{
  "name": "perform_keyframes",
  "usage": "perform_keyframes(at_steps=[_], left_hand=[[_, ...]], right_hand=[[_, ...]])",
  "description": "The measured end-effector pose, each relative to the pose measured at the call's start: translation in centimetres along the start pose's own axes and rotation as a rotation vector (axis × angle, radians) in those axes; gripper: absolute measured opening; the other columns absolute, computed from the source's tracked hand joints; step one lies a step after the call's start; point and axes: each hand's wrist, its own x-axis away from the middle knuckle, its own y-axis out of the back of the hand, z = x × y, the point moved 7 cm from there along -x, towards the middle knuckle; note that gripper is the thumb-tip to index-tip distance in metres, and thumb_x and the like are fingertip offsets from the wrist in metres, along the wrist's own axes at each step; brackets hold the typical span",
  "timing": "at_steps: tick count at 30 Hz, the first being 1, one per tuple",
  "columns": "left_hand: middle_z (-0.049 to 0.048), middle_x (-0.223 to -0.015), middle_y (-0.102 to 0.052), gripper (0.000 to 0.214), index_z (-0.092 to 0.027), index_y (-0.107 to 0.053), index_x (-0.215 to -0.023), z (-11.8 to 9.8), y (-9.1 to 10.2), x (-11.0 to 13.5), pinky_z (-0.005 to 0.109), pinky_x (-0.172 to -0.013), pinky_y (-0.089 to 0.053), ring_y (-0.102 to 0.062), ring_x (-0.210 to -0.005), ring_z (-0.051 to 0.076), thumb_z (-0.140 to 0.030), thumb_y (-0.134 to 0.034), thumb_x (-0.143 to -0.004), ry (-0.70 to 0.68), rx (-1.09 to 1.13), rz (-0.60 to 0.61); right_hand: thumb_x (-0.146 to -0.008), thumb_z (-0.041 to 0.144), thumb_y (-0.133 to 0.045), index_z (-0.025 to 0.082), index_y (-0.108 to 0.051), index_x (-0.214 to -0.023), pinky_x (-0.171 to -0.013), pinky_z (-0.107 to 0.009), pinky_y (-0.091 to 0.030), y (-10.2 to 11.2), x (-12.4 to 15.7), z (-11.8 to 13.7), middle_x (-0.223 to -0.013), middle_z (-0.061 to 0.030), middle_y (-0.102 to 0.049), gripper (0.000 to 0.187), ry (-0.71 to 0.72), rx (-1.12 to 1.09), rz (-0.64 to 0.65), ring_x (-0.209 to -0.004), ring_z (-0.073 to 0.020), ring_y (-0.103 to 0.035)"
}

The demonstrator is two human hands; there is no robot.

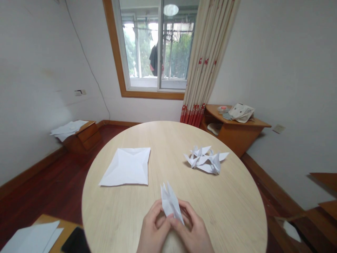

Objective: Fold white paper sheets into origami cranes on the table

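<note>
A folded white origami paper [170, 200] stands upright between my two hands near the front of the round table, its narrow points facing away from me. My left hand [155, 223] grips its left side, thumb pressed on the lower front. From the other side my right hand [191, 225] pinches it, its thumb beside the left one. Beyond, to the right, several folded paper cranes [206, 160] lie in a cluster. To the left is a creased white paper sheet [127, 167], spread out on the tabletop.
The round wooden table [168, 137] fills the middle. At lower left, paper sheets [33, 239] and a dark phone-like object [75, 241] rest on a wooden surface. A small cabinet [89, 137] stands left; a corner desk [237, 135] with a bag [240, 112] stands back right.
</note>
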Motion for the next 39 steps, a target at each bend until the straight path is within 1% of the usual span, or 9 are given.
perform_keyframes(at_steps=[3, 7, 11, 14, 18, 26, 31, 34, 39], left_hand=[[0.0122, -0.108, -0.069, 0.026, -0.017, -0.069, -0.103, -0.9, 0.1, -0.1, 0.033, -0.089, -0.052, -0.063, -0.106, 0.027, -0.034, -0.063, -0.083, -0.040, -0.131, 0.051], [0.0108, -0.102, -0.072, 0.021, -0.018, -0.067, -0.101, -1.1, 0.4, -0.1, 0.031, -0.082, -0.056, -0.068, -0.096, 0.025, -0.028, -0.063, -0.084, -0.052, -0.188, 0.057], [0.0063, -0.095, -0.073, 0.034, -0.021, -0.060, -0.113, 0.1, 1.4, 0.0, 0.027, -0.076, -0.058, -0.071, -0.079, 0.018, -0.025, -0.067, -0.081, -0.078, -0.078, -0.111], [0.0077, -0.106, -0.072, 0.040, -0.023, -0.059, -0.124, 0.0, 1.7, 0.2, 0.029, -0.082, -0.058, -0.071, -0.090, 0.019, -0.025, -0.064, -0.084, -0.169, -0.155, -0.158], [0.0082, -0.128, -0.063, 0.031, -0.026, -0.069, -0.116, -1.9, 1.3, 0.6, 0.034, -0.095, -0.053, -0.062, -0.114, 0.025, -0.024, -0.063, -0.086, -0.358, -0.345, -0.126], [0.0157, -0.131, -0.058, 0.011, -0.019, -0.072, -0.092, -1.5, 0.7, 0.5, 0.033, -0.082, -0.060, -0.068, -0.102, 0.027, -0.023, -0.068, -0.083, -0.278, -0.220, -0.058], [0.0118, -0.128, -0.058, 0.008, -0.022, -0.071, -0.080, -4.2, 1.1, 0.8, 0.043, -0.096, -0.052, -0.059, -0.116, 0.027, -0.016, -0.066, -0.084, -0.511, -0.466, -0.005], [0.0110, -0.123, -0.062, 0.019, -0.021, -0.069, -0.075, -5.2, 0.7, 1.1, 0.043, -0.088, -0.057, -0.065, -0.107, 0.026, -0.019, -0.057, -0.090, -0.576, -0.377, 0.106], [0.0102, -0.108, -0.071, 0.024, -0.029, -0.064, -0.115, -4.7, 0.5, 1.5, 0.039, -0.065, -0.064, -0.073, -0.084, 0.026, -0.027, -0.057, -0.092, -0.532, -0.296, 0.103]], right_hand=[[-0.076, 0.043, -0.073, 0.019, -0.065, -0.098, -0.091, -0.041, -0.051, 0.3, 0.1, -0.1, -0.116, -0.0141, -0.066, 0.034, -0.017, -0.024, -0.035, -0.101, -0.0283, -0.066], [-0.072, 0.037, -0.076, 0.018, -0.064, -0.081, -0.087, -0.036, -0.053, 1.2, 0.1, 0.5, -0.102, -0.0114, -0.069, 0.024, 0.085, -0.006, -0.084, -0.096, -0.0276, -0.066], [-0.070, 0.036, -0.077, 0.018, -0.065, -0.074, -0.071, -0.029, -0.054, 1.9, -0.1, 0.8, -0.079, -0.0057, -0.065, 0.022, 0.153, 0.037, -0.131, -0.078, -0.0220, -0.065], [-0.070, 0.038, -0.077, 0.018, -0.067, -0.084, -0.065, -0.027, -0.053, 2.0, 0.1, 0.2, -0.078, -0.0047, -0.065, 0.026, 0.104, -0.011, -0.201, -0.072, -0.0200, -0.064], [-0.067, 0.045, -0.079, 0.021, -0.064, -0.105, -0.073, -0.030, -0.053, 1.6, 0.6, -0.8, -0.088, -0.0063, -0.068, 0.048, 0.019, -0.148, -0.279, -0.080, -0.0220, -0.065], [-0.071, 0.045, -0.076, 0.023, -0.058, -0.116, -0.075, -0.031, -0.051, 1.3, 0.4, -1.0, -0.082, -0.0036, -0.068, 0.053, 0.002, -0.170, -0.188, -0.079, -0.0225, -0.066], [-0.069, 0.047, -0.078, 0.028, -0.053, -0.127, -0.078, -0.032, -0.051, 1.7, 0.3, -0.7, -0.113, -0.0095, -0.065, 0.067, 0.043, -0.153, -0.127, -0.092, -0.0249, -0.065], [-0.066, 0.062, -0.074, 0.027, -0.054, -0.129, -0.076, -0.034, -0.052, 1.7, 0.1, -0.9, -0.116, -0.0122, -0.064, 0.075, 0.036, -0.228, -0.021, -0.093, -0.0278, -0.065], [-0.079, 0.077, -0.044, 0.023, -0.059, -0.124, -0.054, -0.032, -0.049, 1.2, -0.2, -0.8, -0.106, -0.0152, -0.067, 0.071, -0.098, -0.474, 0.083, -0.074, -0.0255, -0.065]])
